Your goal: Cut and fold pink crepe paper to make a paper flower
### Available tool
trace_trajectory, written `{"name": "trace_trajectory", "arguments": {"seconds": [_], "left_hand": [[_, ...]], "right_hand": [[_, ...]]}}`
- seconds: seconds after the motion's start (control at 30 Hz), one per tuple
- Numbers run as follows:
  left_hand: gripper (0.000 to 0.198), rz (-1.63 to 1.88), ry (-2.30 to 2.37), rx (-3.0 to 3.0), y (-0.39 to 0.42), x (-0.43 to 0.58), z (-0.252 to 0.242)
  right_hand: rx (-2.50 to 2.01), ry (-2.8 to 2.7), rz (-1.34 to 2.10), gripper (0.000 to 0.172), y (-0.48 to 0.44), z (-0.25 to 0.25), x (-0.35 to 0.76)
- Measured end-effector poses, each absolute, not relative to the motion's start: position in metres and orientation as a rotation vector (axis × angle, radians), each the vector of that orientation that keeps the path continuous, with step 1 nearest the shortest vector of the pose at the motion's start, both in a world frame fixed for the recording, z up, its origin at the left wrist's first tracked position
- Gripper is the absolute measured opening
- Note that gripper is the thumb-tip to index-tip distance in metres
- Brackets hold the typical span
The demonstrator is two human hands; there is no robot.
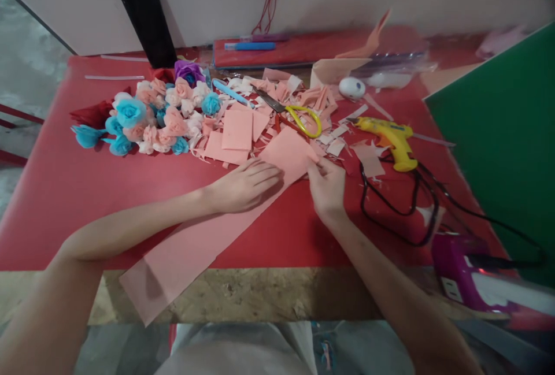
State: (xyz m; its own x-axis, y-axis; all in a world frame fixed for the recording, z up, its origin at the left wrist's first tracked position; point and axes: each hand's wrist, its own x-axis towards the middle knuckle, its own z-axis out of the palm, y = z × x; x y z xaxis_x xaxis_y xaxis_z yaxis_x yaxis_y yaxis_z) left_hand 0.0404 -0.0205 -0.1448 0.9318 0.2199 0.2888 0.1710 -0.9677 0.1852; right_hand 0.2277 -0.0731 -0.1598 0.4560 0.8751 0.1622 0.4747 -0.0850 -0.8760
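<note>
A long strip of pink paper point(217, 227) lies slantwise over the red table, its near end hanging past the front edge. My left hand point(245, 186) rests flat on the strip with its fingers stretched out. With thumb and fingers, my right hand point(327, 184) pinches the strip's far right corner. Just beyond are scissors point(303, 121) with yellow and red handles, lying on a heap of pink paper scraps point(318, 100). Several cut pink paper rectangles point(237, 129) lie left of the strip's far end.
Paper roses point(176, 121) in pink, blue, white and purple are bunched at the left. A yellow glue gun point(392, 138) lies at the right, its black cord looping toward a purple power strip point(459, 271). A blue pen point(249, 46) lies at the back; a green board point(498, 132) stands right.
</note>
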Motion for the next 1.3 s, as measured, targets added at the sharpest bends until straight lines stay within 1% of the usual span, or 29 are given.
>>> {"name": "trace_trajectory", "arguments": {"seconds": [0.17, 0.33, 0.47, 0.6, 0.8, 1.03, 1.3], "left_hand": [[0.041, 0.32, 0.21, 2.89, -0.024, 0.036, -0.15], [0.041, 0.225, 0.078, 2.867, -0.026, 0.03, -0.149], [0.041, 0.174, 0.066, 2.881, -0.028, 0.026, -0.146], [0.041, 0.19, 0.091, 2.9, -0.03, 0.025, -0.146], [0.039, 0.256, 0.096, 2.895, -0.029, 0.025, -0.149], [0.038, 0.235, 0.099, 2.887, -0.03, 0.026, -0.147], [0.037, 0.29, 0.081, 2.93, -0.03, 0.026, -0.146]], "right_hand": [[-1.723, -1.11, 0.619, 0.028, -0.067, -0.16, 0.24], [-1.745, -1.089, 0.646, 0.027, -0.067, -0.154, 0.248], [-1.766, -1.098, 0.629, 0.023, -0.069, -0.155, 0.251], [-1.783, -1.111, 0.614, 0.017, -0.071, -0.155, 0.251], [-1.777, -1.129, 0.611, 0.015, -0.071, -0.155, 0.251], [-1.746, -1.115, 0.643, 0.016, -0.072, -0.155, 0.251], [-1.625, -1.061, 0.806, 0.03, -0.083, -0.139, 0.242]]}}
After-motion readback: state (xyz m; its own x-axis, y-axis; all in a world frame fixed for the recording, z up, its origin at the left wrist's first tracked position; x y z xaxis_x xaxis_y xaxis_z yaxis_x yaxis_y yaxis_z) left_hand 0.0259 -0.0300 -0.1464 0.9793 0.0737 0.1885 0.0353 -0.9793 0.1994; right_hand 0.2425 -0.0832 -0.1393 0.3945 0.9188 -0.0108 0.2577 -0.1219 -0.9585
